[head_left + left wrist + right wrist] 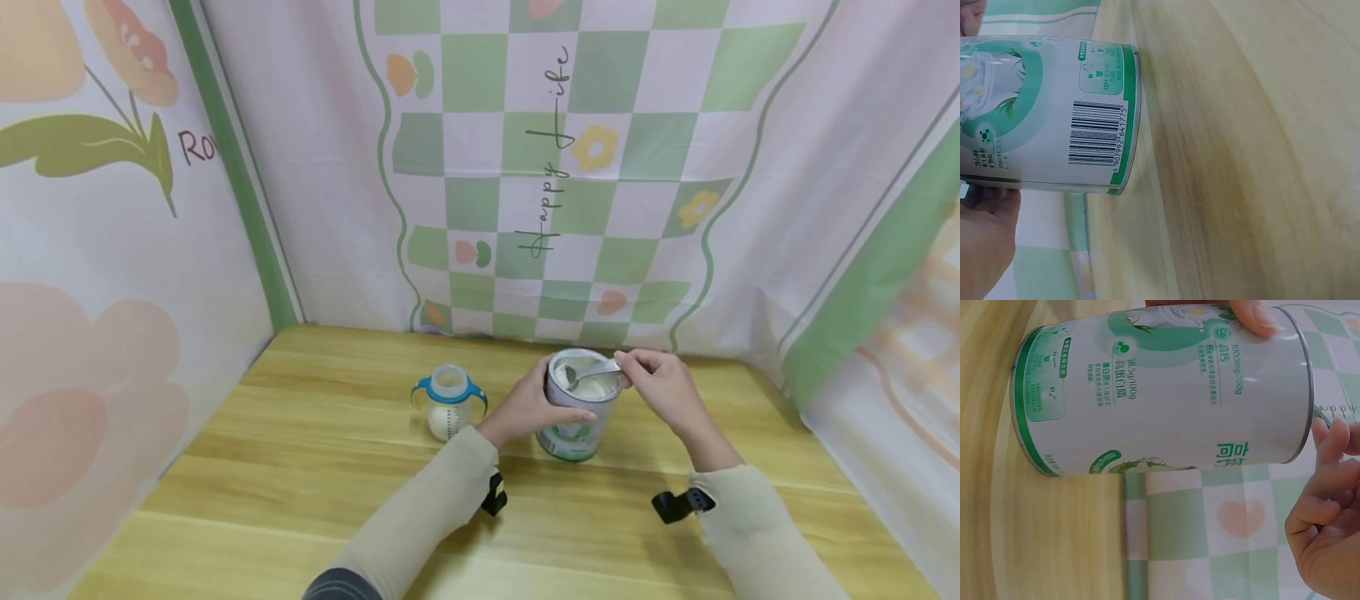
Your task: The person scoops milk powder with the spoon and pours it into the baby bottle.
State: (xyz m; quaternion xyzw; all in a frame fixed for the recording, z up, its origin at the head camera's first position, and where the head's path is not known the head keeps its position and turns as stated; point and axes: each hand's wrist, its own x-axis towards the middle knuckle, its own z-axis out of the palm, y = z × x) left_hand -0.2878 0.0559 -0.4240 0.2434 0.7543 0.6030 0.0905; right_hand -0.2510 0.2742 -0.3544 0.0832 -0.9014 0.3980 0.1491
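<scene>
A white and green milk powder can (572, 439) stands lidless on the wooden table, pale powder (597, 387) showing inside its rim. My left hand (528, 406) grips the can's left side, thumb across the front. In the right wrist view that thumb (1257, 315) lies along the can's printed wall. A metal spoon (598, 368) reaches over the rim, its bowl down at the powder. My right hand (663, 390) pinches the end of the spoon's handle. The left wrist view shows the can's barcode (1096, 133) and its base at the tabletop.
Left of the can is a baby bottle (448, 417) with a blue two-handled collar, no cap, and white contents in its lower part. The wooden table (300, 475) ends at a patterned curtain (540, 167) behind and at the sides.
</scene>
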